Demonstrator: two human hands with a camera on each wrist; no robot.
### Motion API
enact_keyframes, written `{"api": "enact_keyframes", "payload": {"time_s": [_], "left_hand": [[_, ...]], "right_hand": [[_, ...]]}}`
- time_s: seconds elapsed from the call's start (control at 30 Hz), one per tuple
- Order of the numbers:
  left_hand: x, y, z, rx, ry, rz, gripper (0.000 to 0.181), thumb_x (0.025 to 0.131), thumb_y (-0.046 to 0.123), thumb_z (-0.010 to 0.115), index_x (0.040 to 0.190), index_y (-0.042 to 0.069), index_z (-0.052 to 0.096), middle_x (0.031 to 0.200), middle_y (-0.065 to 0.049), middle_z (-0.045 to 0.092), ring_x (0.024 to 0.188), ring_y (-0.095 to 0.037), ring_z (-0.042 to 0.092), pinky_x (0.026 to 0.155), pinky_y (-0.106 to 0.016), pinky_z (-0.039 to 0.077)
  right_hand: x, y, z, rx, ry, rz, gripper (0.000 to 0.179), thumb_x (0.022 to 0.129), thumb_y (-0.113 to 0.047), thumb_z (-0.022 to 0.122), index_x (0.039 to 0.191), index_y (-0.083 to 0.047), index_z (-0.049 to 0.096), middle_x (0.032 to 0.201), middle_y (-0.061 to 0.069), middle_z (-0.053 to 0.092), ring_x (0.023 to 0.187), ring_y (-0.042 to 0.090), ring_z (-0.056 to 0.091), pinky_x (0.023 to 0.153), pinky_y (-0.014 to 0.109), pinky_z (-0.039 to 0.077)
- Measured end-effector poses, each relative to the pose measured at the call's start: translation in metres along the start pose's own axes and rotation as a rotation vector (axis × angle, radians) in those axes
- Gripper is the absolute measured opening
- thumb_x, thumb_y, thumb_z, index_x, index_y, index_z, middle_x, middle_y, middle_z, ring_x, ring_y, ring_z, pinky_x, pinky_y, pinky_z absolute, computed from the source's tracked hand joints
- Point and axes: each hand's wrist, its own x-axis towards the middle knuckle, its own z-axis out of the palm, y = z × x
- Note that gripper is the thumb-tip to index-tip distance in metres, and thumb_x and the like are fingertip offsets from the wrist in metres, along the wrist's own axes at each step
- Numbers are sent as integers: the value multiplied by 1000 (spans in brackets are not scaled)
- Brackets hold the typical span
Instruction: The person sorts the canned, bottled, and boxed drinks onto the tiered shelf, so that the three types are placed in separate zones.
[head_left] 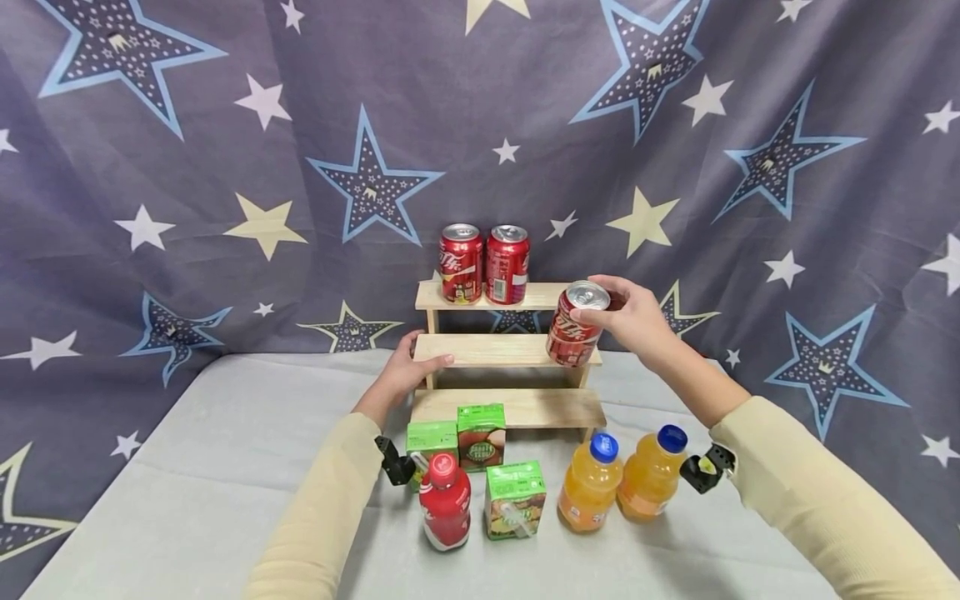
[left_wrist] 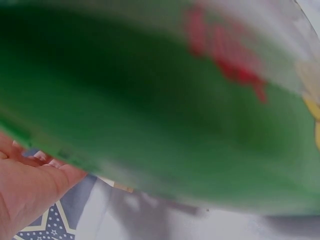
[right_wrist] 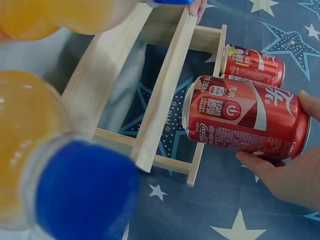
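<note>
My right hand [head_left: 633,321] grips a red soda can [head_left: 576,333] near its top, in front of the right end of a three-step wooden shelf [head_left: 495,350]. The right wrist view shows the can [right_wrist: 245,117] between thumb and fingers, close to the top board. At the left end of the middle board, my left hand [head_left: 405,367] holds the shelf, its thumb lying over the board. Two more red cans [head_left: 461,265] [head_left: 507,267] stand side by side on the top step. In the left wrist view a blurred green surface [left_wrist: 150,120] hides most of the scene.
On the pale tablecloth [head_left: 225,467] before the shelf stand several green juice boxes [head_left: 514,500], a red bottle [head_left: 446,504] and two orange drink bottles [head_left: 590,483] [head_left: 652,475] with blue caps. Behind the shelf hangs a star-patterned curtain [head_left: 480,100].
</note>
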Motion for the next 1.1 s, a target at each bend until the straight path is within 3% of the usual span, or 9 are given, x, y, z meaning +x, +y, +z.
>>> {"api": "enact_keyframes", "payload": {"time_s": [1.1], "left_hand": [[-1, 0, -1, 20, -2, 0, 93, 80, 31, 74, 149, 15, 13, 146, -20, 32, 127, -34, 44, 105, -46, 40]], "right_hand": [[52, -24, 5, 43, 130, 28, 67, 80, -26, 73, 138, -8, 44, 135, 12, 50, 121, 24, 49, 104, 42, 40]]}}
